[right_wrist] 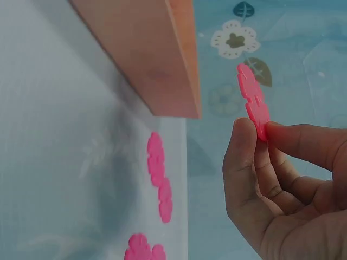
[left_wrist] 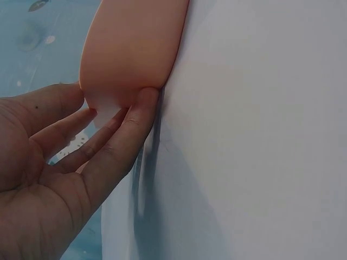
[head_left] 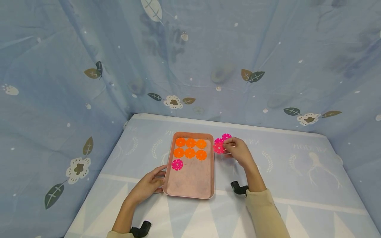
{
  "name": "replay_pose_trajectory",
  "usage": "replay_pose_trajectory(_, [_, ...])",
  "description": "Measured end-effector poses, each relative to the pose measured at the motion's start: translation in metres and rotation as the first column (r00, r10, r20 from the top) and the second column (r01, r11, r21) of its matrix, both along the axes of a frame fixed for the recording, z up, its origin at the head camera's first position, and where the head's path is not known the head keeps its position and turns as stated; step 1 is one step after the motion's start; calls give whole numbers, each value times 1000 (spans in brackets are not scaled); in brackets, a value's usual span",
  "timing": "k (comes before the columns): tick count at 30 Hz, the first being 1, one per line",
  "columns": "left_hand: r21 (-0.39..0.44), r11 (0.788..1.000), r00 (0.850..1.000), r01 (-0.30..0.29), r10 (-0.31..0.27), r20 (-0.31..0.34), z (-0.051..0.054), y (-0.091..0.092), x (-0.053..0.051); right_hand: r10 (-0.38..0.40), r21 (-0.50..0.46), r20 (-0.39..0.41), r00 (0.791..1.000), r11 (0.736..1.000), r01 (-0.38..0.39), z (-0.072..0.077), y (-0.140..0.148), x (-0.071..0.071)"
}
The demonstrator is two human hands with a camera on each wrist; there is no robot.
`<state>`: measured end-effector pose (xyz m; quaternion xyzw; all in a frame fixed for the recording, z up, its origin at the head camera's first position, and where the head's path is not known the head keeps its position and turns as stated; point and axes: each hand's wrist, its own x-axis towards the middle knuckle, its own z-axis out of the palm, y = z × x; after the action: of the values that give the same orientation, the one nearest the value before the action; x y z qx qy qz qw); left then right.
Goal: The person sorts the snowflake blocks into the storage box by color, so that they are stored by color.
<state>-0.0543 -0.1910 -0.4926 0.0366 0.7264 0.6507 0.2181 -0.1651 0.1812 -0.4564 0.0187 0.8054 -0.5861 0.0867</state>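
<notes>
A shallow pink tray (head_left: 189,183) lies on the table. Inside it, orange notched snowflake discs (head_left: 190,153) form two rows, and a single pink snowflake disc (head_left: 177,164) sits below them at the left. My left hand (head_left: 150,185) holds the tray's left wall; in the left wrist view its fingers (left_wrist: 111,154) meet the rounded corner from outside. Beyond the right rim, my right hand (head_left: 238,150) pinches a pink snowflake disc (right_wrist: 252,97) between thumb and fingertips, raised edge-on in the right wrist view. More pink discs (head_left: 226,136) lie beneath on the table, partly covered by it.
Black angled wrist mounts (head_left: 238,188) stick out beside both forearms. A patterned pale cloth (head_left: 285,172) covers the table. Blue curtain (head_left: 208,49) hangs behind and on both sides.
</notes>
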Motion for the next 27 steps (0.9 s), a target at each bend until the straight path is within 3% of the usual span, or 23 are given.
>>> replay_pose_trajectory(17, [8,1000,1000,12,-12,-13,0,-1,0,108,-117,-3,994,987,-108,20,-59,-10])
replay_pose_trajectory(27, [20,1000,1000,20,-20,-4,0,-2,1,186,-153,34,982,972,-179,8,-85,-15])
